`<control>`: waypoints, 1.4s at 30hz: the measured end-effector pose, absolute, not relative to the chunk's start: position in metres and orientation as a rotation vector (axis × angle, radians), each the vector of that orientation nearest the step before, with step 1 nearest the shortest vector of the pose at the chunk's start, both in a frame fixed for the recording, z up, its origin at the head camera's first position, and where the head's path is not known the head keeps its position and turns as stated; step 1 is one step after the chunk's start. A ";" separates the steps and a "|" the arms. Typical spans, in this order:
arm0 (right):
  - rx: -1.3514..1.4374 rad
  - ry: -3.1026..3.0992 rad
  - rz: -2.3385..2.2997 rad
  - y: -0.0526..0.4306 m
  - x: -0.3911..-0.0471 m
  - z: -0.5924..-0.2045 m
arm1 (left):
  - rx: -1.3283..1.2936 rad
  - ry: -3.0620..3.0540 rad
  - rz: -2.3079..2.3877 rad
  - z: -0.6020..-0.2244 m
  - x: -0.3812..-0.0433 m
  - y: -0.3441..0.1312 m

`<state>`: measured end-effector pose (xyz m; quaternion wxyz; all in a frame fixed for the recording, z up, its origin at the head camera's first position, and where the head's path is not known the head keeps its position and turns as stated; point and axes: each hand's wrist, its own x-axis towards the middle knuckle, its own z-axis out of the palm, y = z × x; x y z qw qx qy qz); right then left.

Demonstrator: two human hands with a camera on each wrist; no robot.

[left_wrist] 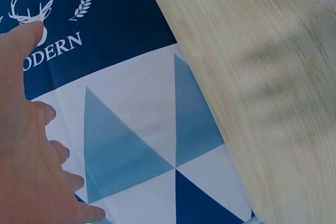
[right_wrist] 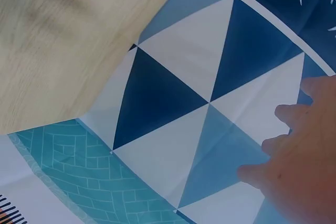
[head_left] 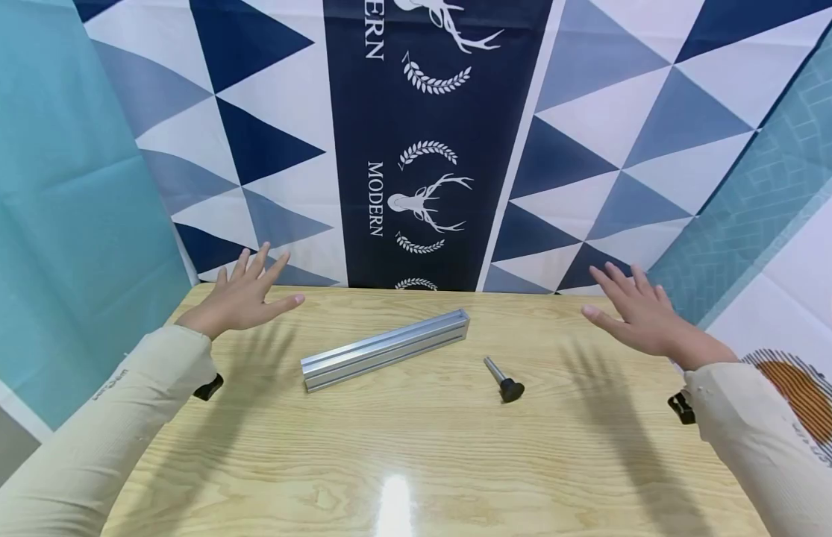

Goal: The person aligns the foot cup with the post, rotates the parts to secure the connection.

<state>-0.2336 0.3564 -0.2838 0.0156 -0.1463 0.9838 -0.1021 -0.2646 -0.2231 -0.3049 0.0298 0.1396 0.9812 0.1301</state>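
A silver aluminium extrusion bar (head_left: 385, 350) with grooved sides lies slantwise on the wooden table, its right end farther back. To its right is a small metal pin with a black knob (head_left: 512, 389), the knob toward the front. My left hand (head_left: 244, 297) is raised over the table's back left, fingers spread, holding nothing; it is nearest the bar's left end. Over the back right, my right hand (head_left: 637, 317) is also raised with spread fingers and holds nothing, right of the knobbed pin. The wrist views show the left hand (left_wrist: 31, 145) and right hand (right_wrist: 299, 156) against the curtain.
The wooden table (head_left: 308, 462) has its back edge against a patterned curtain (head_left: 416, 112) of triangles and deer heads. A teal cloth (head_left: 73, 194) hangs on the left, and another printed cloth (head_left: 778, 283) on the right. Both hands cast shadows on the tabletop.
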 end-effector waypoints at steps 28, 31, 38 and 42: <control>-0.563 2.929 -0.894 0.331 -0.236 -0.306 | 0.610 2.728 0.903 -0.331 -0.278 -0.174; -0.568 2.887 -1.029 0.321 -0.235 -0.322 | 0.611 2.638 0.950 -0.344 -0.278 -0.153; -0.608 2.776 -1.238 0.295 -0.232 -0.365 | 0.678 2.536 0.946 -0.371 -0.279 -0.115; -0.643 2.712 -1.336 0.278 -0.233 -0.380 | 0.688 2.509 0.975 -0.384 -0.279 -0.104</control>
